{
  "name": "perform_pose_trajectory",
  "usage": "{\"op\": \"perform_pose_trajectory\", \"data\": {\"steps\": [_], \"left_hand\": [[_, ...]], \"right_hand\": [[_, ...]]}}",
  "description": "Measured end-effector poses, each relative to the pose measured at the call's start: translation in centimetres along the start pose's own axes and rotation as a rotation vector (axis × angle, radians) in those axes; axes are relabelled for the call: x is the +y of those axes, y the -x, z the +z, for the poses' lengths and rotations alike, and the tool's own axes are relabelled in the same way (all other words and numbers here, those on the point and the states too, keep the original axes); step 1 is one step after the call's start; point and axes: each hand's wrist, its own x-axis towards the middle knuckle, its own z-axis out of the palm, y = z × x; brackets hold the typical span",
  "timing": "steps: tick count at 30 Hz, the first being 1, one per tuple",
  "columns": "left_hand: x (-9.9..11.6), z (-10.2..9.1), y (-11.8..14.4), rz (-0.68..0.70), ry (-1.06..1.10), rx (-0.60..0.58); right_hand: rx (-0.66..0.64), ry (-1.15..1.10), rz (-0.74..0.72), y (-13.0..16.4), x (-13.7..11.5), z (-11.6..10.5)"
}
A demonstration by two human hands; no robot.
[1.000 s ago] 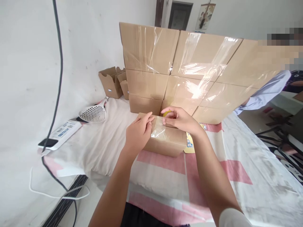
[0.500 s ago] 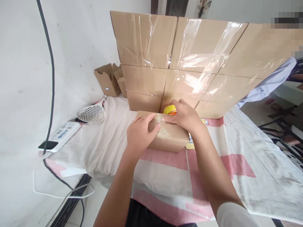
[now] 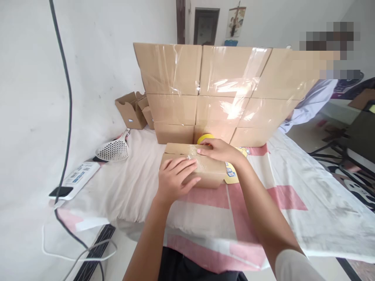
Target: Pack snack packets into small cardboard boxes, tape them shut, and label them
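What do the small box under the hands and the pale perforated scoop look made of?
Small box: matte brown cardboard, judging by its folded flaps. Perforated scoop: probably smooth plastic, given its even, pale surface, though coated metal is possible.

Looks like a room in a home, doubling as a packing spot. Home signs: patterned pink-and-white cloth (image 3: 140, 183) over the surface, picture hanging (image 3: 236, 21) and dark door (image 3: 206, 27) at top centre, plain scuffed wall (image 3: 29, 78) at left, loose dark cable (image 3: 69, 101) running down it. Packing signs: tall block of boxes (image 3: 172, 70) across upper centre, clear-taped; small taped box (image 3: 211, 168) mid-frame; open cartons (image 3: 131, 113) left of centre.
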Motion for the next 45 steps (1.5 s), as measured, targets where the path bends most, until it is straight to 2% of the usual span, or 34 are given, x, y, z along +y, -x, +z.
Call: {"op": "perform_pose_trajectory", "data": {"steps": [4, 6, 9, 12, 15, 18, 20, 23, 25, 27, 28, 30, 33, 38, 45], "left_hand": [[1.4, 0.8, 2.6, -0.014, -0.089, 0.051], [1.9, 0.9, 3.5, -0.020, -0.133, 0.084], [2.2, 0.9, 4.4, -0.023, -0.155, 0.092], [2.2, 1.0, 5.2, -0.037, -0.160, 0.094], [2.1, 1.2, 6.0, -0.045, -0.162, 0.118], [1.9, 1.2, 6.5, -0.010, -0.173, 0.158], [1.9, 1.2, 6.8, 0.006, -0.179, 0.182], [1.9, 1.1, 7.1, -0.026, -0.166, 0.175], [1.8, 1.1, 7.3, -0.049, -0.153, 0.166], [1.8, 1.3, 7.4, -0.057, -0.142, 0.166], [1.7, 1.3, 7.5, -0.060, -0.140, 0.167], [1.6, 1.4, 7.6, -0.068, -0.147, 0.161], [1.5, 1.4, 7.7, -0.080, -0.168, 0.143], [1.4, 1.3, 7.9, -0.073, -0.171, 0.133], [1.1, 1.1, 8.0, -0.087, -0.155, 0.085]], "right_hand": [[0.302, -0.230, -0.040, 0.5, 1.4, 1.5], [0.363, -0.369, -0.132, 2.4, 2.4, 1.8], [0.203, -0.375, -0.268, 7.0, 4.2, 2.6], [0.065, -0.301, -0.242, 10.8, 6.0, 4.1], [0.106, -0.248, -0.230, 12.3, 7.1, 5.8], [0.195, -0.212, -0.239, 12.3, 6.7, 6.8], [0.194, -0.188, -0.249, 12.5, 6.3, 6.5], [0.169, -0.188, -0.295, 13.3, 6.9, 4.6], [0.244, -0.142, -0.209, 13.6, 8.7, 2.5], [0.354, 0.033, 0.049, 13.3, 11.3, 0.5], [0.356, 0.146, 0.196, 13.0, 12.7, -0.2], [0.303, 0.244, 0.344, 12.1, 15.1, -1.0], [0.244, 0.245, 0.352, 11.0, 17.0, -0.4], [0.252, 0.182, 0.314, 10.8, 17.7, 1.2], [0.395, 0.129, 0.268, 11.1, 18.5, 1.1]]}}
